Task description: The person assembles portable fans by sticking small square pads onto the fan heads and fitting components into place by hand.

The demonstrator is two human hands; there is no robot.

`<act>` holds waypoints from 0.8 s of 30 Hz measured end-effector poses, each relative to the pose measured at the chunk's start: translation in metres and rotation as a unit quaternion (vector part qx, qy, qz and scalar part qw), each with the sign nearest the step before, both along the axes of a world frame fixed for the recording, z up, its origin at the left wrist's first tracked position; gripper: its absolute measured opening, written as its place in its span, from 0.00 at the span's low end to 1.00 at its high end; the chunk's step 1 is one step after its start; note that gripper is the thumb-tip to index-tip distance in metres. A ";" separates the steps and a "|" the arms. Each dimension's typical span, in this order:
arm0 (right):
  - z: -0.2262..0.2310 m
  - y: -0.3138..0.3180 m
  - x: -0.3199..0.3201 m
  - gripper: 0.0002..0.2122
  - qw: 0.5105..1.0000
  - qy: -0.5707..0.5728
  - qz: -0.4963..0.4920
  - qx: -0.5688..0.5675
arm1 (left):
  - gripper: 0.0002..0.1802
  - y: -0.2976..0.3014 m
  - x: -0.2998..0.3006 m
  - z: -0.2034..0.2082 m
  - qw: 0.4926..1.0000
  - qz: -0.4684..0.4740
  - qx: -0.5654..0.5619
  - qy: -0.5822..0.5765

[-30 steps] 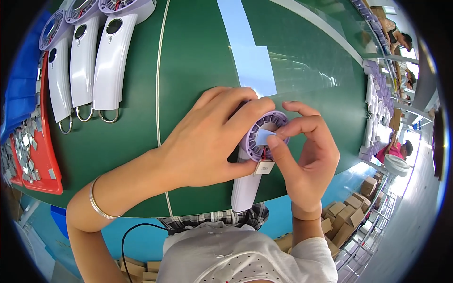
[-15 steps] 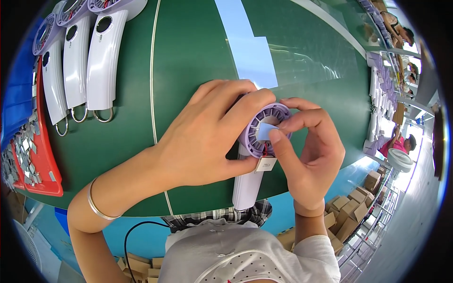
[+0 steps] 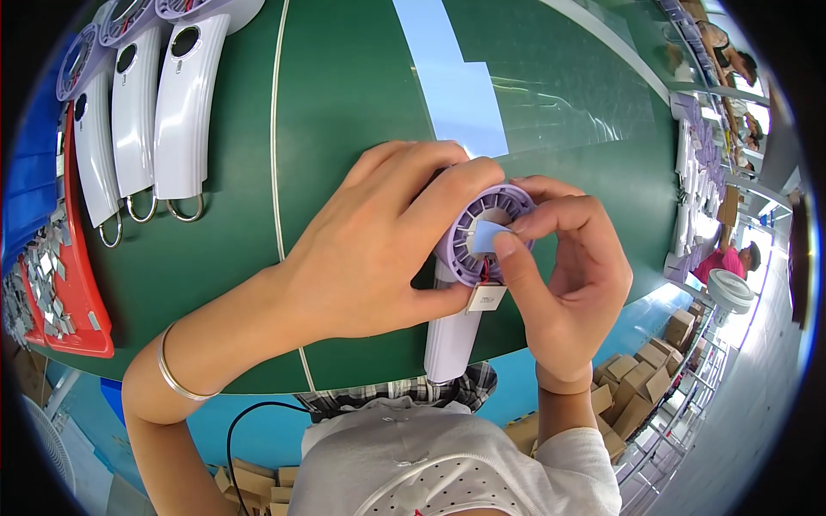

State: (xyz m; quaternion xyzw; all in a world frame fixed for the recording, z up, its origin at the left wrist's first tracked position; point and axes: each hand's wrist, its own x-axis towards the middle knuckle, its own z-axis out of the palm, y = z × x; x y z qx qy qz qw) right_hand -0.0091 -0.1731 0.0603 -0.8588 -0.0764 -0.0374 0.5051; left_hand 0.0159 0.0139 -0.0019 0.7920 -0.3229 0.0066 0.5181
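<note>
A handheld fan with a purple round head and pale handle lies near the table's front edge, its handle toward me. My left hand is closed round the left side of the fan head. Between thumb and index finger, my right hand pinches a small light-blue piece of film over the centre of the round head. Red wires lead to a small white square plate hanging at the head's lower edge, beside my left thumb.
Three similar fans lie at the far left. A red tray of small metal squares stands below them, near a blue bin. Light-blue sheets lie ahead on the green table. Cardboard boxes and other people are at the right.
Almost nothing differs. My right hand and the blue film have shifted very slightly; my left hand keeps its hold on the fan head.
</note>
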 end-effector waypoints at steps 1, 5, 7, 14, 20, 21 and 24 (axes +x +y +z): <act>0.000 0.000 0.000 0.07 1.000 -0.001 0.000 0.001 | 0.45 0.000 0.000 0.000 1.000 0.001 -0.001 0.000; -0.001 0.000 0.000 0.07 1.000 0.001 -0.006 0.000 | 0.45 0.000 0.000 0.000 1.000 -0.001 -0.002 -0.001; -0.003 -0.001 0.001 0.08 1.000 -0.019 0.014 -0.012 | 0.45 0.001 0.000 0.000 1.000 -0.003 0.000 -0.002; -0.004 -0.001 0.000 0.08 1.000 -0.028 0.014 -0.002 | 0.45 0.001 0.000 0.000 1.000 -0.003 -0.001 -0.001; -0.003 -0.005 -0.002 0.08 0.999 0.008 0.019 0.048 | 0.47 0.001 0.000 0.000 1.000 -0.005 0.001 -0.004; -0.002 -0.006 -0.002 0.09 0.998 0.014 0.025 0.060 | 0.47 0.001 0.000 0.001 1.000 -0.007 0.002 -0.002; -0.001 -0.008 -0.002 0.10 0.996 0.019 0.036 0.078 | 0.47 0.001 0.000 0.000 1.000 -0.009 0.001 0.000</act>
